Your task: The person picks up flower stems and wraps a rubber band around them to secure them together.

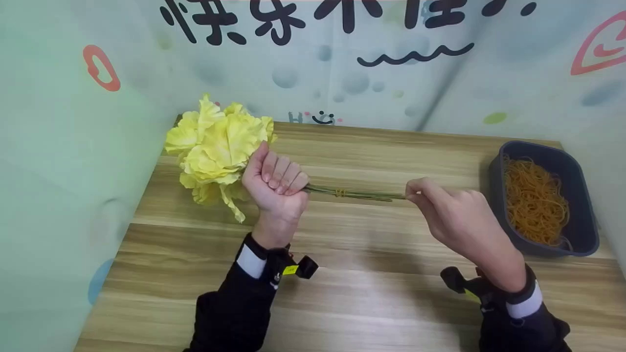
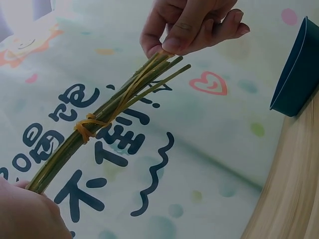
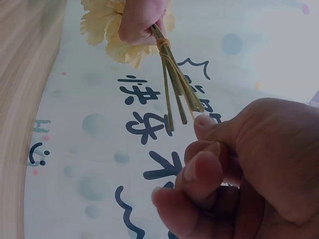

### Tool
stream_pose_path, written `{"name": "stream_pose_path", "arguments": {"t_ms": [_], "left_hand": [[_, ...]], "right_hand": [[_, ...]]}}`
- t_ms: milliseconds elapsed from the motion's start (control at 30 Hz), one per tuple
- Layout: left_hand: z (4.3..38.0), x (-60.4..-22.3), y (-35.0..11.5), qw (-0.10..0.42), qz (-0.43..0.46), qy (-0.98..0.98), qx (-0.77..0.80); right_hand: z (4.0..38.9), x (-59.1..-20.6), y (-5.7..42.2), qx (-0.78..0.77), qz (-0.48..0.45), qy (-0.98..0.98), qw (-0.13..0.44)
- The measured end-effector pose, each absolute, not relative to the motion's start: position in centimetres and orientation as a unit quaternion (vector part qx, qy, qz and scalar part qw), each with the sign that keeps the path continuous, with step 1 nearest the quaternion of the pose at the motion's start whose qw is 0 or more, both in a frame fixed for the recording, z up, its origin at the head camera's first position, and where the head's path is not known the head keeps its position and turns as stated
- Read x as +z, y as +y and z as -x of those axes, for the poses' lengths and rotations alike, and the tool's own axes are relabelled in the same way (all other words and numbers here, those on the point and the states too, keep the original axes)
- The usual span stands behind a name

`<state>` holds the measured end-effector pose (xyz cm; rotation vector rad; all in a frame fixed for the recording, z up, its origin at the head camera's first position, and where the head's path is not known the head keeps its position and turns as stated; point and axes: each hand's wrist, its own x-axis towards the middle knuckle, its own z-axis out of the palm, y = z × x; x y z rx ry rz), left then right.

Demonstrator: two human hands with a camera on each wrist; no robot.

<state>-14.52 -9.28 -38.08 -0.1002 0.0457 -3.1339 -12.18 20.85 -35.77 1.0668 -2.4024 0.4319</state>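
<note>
My left hand (image 1: pixel 276 178) grips a bunch of yellow flowers by its green stems (image 2: pixel 60 162), just below the ruffled yellow blooms (image 1: pixel 220 142). The stems point right, toward my other hand. A thin orange-yellow rubber band (image 2: pixel 85 128) is wound round them partway along, and a stretched length of it runs to the stem ends. There, thumb and forefinger of my right hand (image 1: pixel 457 215) pinch the end of the band. In the right wrist view several stem tips (image 3: pixel 184 121) fan apart slightly beside the thumb.
A dark blue-grey plastic bin (image 1: pixel 582 195) holding a heap of rubber bands (image 1: pixel 535 203) stands at the right of the wooden table (image 1: pixel 367 303). A printed cloth backdrop (image 1: pixel 313 73) rises behind the table and along its left side.
</note>
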Motion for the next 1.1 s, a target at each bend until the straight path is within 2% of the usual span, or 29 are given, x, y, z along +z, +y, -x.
{"name": "stream_pose_path", "arguments": {"t_ms": [367, 1100], "left_hand": [[14.6, -38.1, -9.5, 0.012, 0.023, 0.015, -1.0], [14.5, -37.9, -9.3, -0.037, 0.007, 0.003, -0.999]], "right_hand": [[11.9, -35.7, 21.3, 0.156, -0.412, -0.858, 0.265], [13.1, -36.3, 20.8, 0.195, -0.425, -0.842, 0.27]]}}
